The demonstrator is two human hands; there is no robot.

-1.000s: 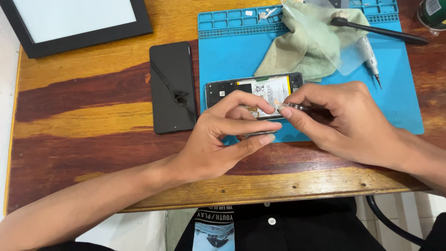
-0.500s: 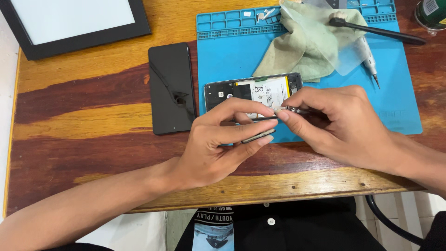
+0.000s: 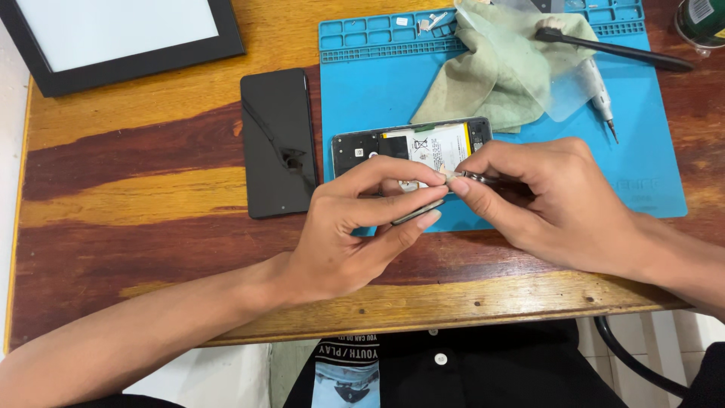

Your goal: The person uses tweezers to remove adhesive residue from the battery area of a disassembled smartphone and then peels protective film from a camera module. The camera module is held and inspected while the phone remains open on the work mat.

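An opened phone body (image 3: 411, 145) with its white battery showing lies on a blue work mat (image 3: 377, 83). My left hand (image 3: 355, 227) grips the phone's near edge between thumb and fingers, tilting it up a little. My right hand (image 3: 551, 200) pinches a thin metal tool (image 3: 467, 177) whose tip meets the phone's near edge by my left fingertips. The removed black back cover (image 3: 278, 142) lies flat on the wood, left of the mat.
A pale green cloth (image 3: 502, 72) and a clear film lie on the mat's far side, with a black-handled brush (image 3: 615, 49) and a small screwdriver (image 3: 600, 94). A black-framed panel (image 3: 121, 38) sits far left. A green container (image 3: 702, 19) stands far right.
Both hands stayed at the phone's near edge; my left fingers shifted their grip slightly and the tool tip moved a little along the edge.
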